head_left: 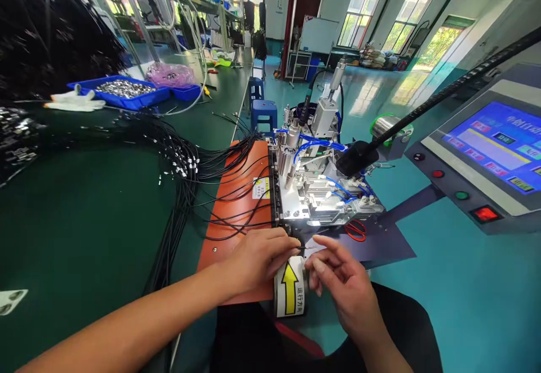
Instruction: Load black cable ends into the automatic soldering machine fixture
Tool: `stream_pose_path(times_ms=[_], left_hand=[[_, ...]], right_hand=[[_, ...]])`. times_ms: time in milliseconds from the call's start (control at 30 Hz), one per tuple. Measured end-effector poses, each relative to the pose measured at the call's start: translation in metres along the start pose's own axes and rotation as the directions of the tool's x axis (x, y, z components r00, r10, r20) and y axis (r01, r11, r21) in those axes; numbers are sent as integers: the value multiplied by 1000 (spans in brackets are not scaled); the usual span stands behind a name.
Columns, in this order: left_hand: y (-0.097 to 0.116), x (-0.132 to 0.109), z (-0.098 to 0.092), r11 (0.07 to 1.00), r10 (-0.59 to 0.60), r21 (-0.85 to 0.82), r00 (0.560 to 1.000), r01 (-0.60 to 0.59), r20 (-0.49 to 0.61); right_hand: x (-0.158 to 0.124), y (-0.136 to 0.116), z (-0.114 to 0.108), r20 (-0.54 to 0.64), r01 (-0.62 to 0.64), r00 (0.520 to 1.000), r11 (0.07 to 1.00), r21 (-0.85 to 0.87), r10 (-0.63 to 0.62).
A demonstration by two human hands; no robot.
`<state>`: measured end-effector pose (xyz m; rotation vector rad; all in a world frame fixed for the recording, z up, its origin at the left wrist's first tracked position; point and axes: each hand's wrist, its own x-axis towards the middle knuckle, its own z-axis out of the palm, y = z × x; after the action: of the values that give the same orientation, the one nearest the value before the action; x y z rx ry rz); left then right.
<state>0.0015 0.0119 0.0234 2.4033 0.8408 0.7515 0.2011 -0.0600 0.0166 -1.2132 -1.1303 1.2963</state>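
Note:
My left hand [268, 252] is closed in a pinch on a thin black cable [301, 247] at the near end of an orange panel [240, 204]. The cable's fine stripped end points right, toward my right hand [340, 283]. That hand is half curled, index finger and thumb apart around the wire tip, with no grip visible. Just below the fingers is a white label [290, 288] with a yellow arrow, on the end of the machine's feed. Several black cables lie across the orange panel into the machine [325, 192].
A bundle of black cables with metal ends [181, 161] lies on the green table [105, 215] at left. Behind it are a blue tray [127, 100] of small metal parts and a white glove [74, 100]. Red-handled scissors [355, 230] lie beside the machine; a control screen [502, 142] stands right.

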Motion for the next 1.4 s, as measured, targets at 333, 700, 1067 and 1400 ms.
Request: stream_pose_path(times_ms=[333, 700, 1067, 1400], left_hand=[[-5, -7, 7, 995, -84, 65, 996, 81, 35], [-5, -8, 10, 985, -76, 156, 996, 67, 51], [-7, -10, 16, 983, -120, 144, 993, 117, 16], [-5, -10, 12, 992, -112, 47, 993, 113, -19]], right_hand=[[-10, 7, 0, -84, 107, 979, 824, -556, -184], [-7, 11, 4, 16, 158, 982, 777, -610, -187], [-9, 17, 6, -73, 118, 981, 853, -509, -179], [14, 21, 23, -257, -17, 965, 972, -235, -45]])
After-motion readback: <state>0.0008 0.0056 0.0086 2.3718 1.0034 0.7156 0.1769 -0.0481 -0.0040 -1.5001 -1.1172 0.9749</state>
